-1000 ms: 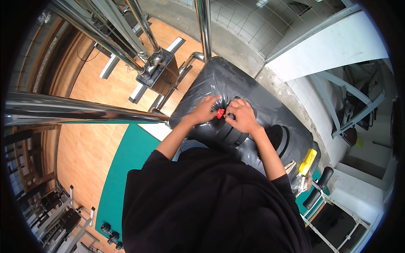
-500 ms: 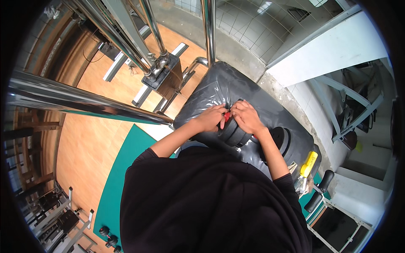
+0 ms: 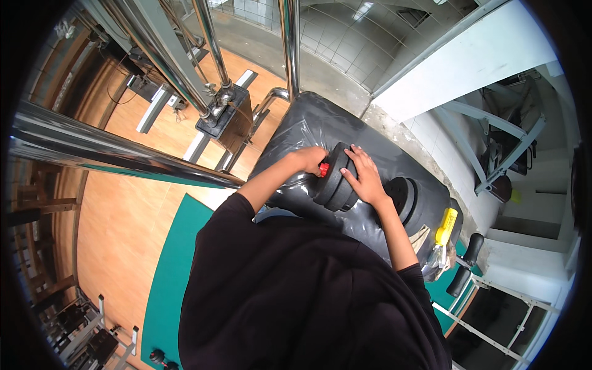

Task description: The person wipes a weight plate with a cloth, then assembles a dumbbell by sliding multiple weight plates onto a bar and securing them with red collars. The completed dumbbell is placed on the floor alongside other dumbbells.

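Observation:
A dumbbell with black weight plates rests on the black padded bench, which has a shiny plastic-like cover. At the left end of the plates is a red screw collar. My left hand is closed on this collar, its fingertips partly hidden. Across the plates' rim lies my right hand, gripping them with the thumb apart from the fingers. More black plates sit just right of that hand; my right hand and forearm hide whether a bar joins them to the first set.
A yellow bottle-like item and a clear plastic bag lie at the bench's right end. Chrome posts and a thick chrome bar stand left. Green matting covers part of the floor. Behind the bench is a low concrete ledge.
My right hand has shifted right, away from the left, and now lies across the plates' rim. My left hand stays at the red collar, its fingers closer around it. The whole view has shifted slightly.

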A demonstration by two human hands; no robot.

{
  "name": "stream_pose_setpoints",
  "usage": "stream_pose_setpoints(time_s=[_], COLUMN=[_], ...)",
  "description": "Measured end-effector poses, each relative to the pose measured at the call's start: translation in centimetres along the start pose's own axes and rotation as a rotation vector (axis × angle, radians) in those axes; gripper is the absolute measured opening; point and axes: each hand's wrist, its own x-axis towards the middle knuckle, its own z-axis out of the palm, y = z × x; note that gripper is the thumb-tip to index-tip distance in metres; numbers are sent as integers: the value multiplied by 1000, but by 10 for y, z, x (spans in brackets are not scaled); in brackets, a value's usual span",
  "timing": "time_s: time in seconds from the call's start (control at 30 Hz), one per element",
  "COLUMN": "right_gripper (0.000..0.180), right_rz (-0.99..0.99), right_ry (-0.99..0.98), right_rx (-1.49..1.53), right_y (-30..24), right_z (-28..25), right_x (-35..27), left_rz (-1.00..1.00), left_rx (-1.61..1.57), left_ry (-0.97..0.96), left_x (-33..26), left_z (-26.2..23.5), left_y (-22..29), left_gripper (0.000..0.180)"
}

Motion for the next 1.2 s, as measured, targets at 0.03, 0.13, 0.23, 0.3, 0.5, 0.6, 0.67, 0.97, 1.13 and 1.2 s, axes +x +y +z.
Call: stream_pose_setpoints(time_s=[0.03,0.13,0.23,0.3,0.5,0.6,0.67,0.97,1.13,1.2], right_gripper=[53,53,51,50,49,50,49,49,48,48], right_rz=[0,14,13,33,49,23,9,13,20,20], right_ry=[4,11,50,60,76,55,59,82,91,94], right_rx=[-19,15,24,26,30,50,48,45,57,59], right_y=[2,4,5,6,6,8,8,5,6,6], right_z=[1,3,10,10,14,10,8,10,10,11], right_x=[-2,-3,-3,-2,-3,-1,-2,-2,-2,-2], left_rz=[-39,-31,37,47,95,42,50,-39,-62,-47], left_rx=[20,0,-36,29,176,-19,-326,-101,48,14], left_ry=[-80,-35,169,312,699,363,-71,-383,-346,-336], left_x=[1,-3,-13,-19,-19,-10,5,30,30,23], left_z=[-8,-3,20,31,70,45,14,-26,-21,-25], left_y=[10,11,5,15,12,1,-16,5,15,17], left_gripper=[49,44,39,33,22,41,60,38,38,40])
